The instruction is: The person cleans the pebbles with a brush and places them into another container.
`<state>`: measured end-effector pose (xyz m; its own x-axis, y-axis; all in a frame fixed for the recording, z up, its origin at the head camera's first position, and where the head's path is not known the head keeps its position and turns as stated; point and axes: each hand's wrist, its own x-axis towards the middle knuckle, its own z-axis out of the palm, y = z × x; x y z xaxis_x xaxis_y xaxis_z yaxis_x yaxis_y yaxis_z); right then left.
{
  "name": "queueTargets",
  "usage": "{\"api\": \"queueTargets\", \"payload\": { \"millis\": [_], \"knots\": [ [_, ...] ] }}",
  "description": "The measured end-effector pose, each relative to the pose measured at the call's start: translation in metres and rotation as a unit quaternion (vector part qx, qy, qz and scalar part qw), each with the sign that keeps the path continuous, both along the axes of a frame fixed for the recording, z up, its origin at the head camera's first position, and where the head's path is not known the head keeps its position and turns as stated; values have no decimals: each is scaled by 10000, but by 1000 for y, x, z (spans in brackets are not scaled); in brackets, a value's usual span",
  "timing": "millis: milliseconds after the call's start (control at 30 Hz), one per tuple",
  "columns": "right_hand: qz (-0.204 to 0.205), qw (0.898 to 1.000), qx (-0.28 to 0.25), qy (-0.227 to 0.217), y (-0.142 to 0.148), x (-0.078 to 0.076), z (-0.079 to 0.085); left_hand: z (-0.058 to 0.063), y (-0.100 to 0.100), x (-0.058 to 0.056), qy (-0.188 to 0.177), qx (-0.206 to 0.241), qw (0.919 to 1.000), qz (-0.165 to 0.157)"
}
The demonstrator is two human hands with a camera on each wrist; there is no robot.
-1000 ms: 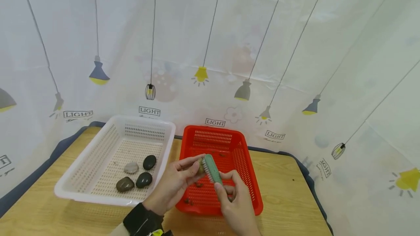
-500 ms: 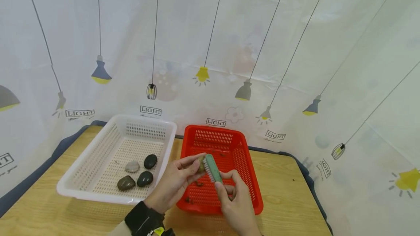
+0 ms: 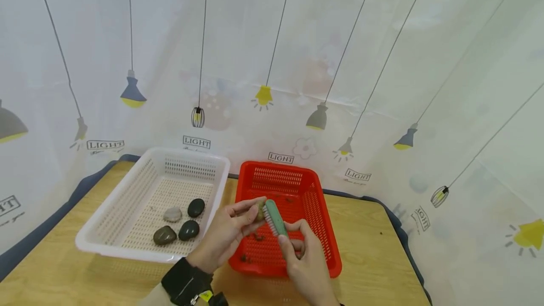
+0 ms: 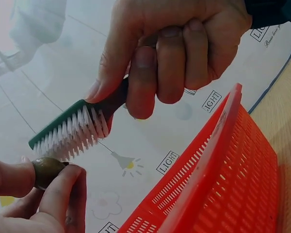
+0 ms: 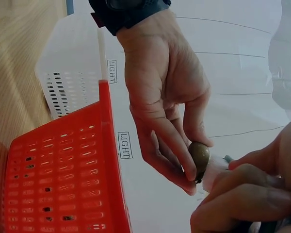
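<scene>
My left hand (image 3: 227,230) pinches an olive-brown stone (image 4: 48,171) between thumb and fingers, over the red basket. In my right hand (image 3: 308,261) is a green scrubbing brush (image 3: 275,216) with white bristles (image 4: 70,133); its fingers curl round the handle. The bristles face the stone and lie right at its side in the head view. In the right wrist view the stone (image 5: 199,158) shows between the left fingertips, and the right fingers hide most of the brush.
A white basket (image 3: 114,251) at the left holds several stones, among them a brown one (image 3: 164,235) and a pale grey one (image 3: 172,214). The red basket (image 3: 325,221) has dark bits of dirt on its floor. Both stand on a wooden table (image 3: 369,259) before a printed curtain.
Both hands keep their holds on the stone and the brush, with only slight motion between them. The head view has shifted a little, so the baskets appear slightly further right and higher.
</scene>
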<state>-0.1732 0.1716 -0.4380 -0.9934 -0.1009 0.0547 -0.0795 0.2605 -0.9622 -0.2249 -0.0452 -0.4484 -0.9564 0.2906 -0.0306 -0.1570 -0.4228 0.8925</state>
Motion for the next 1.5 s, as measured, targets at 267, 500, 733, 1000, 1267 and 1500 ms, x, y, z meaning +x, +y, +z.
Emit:
{"api": "queueTargets", "payload": {
  "millis": [267,500,733,1000,1267,1500],
  "knots": [
    [-146,9992,146,337,2,-7,5,4,2,-8,291,-155,9993,-185],
    [60,9987,54,505,1,-10,10,8,1,-18,236,-157,9996,-36],
    [-96,9978,207,628,2,-15,12,15,2,-18,256,13,9997,-33],
    [185,9983,54,547,-3,-2,3,5,-1,-8,168,-163,9997,-7],
    [-130,9979,312,545,-2,-2,-1,2,-1,-4,52,-22,10000,-16],
    [286,9976,193,604,-4,1,-1,0,-1,-6,-44,-231,9997,24]
  ]
}}
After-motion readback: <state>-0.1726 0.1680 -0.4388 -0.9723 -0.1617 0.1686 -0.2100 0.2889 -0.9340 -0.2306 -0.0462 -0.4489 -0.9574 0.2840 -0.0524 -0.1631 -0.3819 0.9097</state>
